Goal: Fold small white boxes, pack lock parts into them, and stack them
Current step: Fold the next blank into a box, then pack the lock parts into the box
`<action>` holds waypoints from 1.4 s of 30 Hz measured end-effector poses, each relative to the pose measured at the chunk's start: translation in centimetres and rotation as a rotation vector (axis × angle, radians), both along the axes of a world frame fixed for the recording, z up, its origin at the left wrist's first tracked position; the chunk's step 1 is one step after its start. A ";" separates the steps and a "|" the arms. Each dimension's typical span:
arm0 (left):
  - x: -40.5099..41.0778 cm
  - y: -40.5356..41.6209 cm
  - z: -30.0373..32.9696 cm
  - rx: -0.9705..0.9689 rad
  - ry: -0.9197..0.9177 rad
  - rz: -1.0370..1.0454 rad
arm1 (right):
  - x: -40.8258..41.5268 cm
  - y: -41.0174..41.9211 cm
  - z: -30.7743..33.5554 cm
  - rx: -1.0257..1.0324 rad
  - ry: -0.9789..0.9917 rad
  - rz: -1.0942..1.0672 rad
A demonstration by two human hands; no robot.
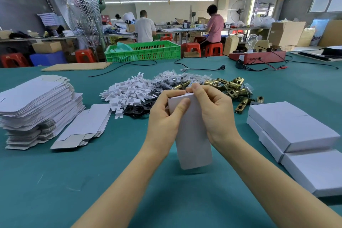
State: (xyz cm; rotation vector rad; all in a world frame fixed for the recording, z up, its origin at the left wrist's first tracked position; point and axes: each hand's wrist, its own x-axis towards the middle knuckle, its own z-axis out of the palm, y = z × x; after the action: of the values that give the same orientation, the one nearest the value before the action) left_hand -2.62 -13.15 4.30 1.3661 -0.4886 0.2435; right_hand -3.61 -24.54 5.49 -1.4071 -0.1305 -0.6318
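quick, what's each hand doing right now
Left hand: grip closed on the white box, thumb on its front.
Right hand: grip closed on the same box, fingers curled at its top edge.

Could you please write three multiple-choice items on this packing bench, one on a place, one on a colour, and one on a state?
1. Where does the tall stack of flat box blanks lie?
A. On the person's left
B. On the person's right
C. Inside the crate

2. What colour is the plastic crate at the far edge of the table?
A. Red
B. Green
C. Yellow

3. How is the white box held?
A. Lying untouched on the table
B. By the right hand alone
C. By both hands at its top end

Answers:
1. A: the blanks are piled left of the left hand.
2. B: its lattice walls are bright green.
3. C: the left hand and the right hand both curl their fingers round the box's upper end.
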 end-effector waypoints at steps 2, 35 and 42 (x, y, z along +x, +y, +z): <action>0.2 0.1 0.0 -0.011 0.029 0.021 | 0.1 0.0 -0.1 -0.057 0.009 0.005; 0.8 0.1 -4.4 0.157 0.027 0.058 | 1.3 -4.6 -2.8 0.113 0.360 0.634; 2.2 1.0 -5.2 0.293 0.056 0.037 | 2.1 -3.5 -5.2 -0.029 0.264 0.330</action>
State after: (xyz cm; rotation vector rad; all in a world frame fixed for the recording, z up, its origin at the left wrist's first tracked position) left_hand -0.43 -12.16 -0.94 1.6640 -0.4644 0.1677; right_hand -1.55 -28.03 0.24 -1.4433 -0.1581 -0.1706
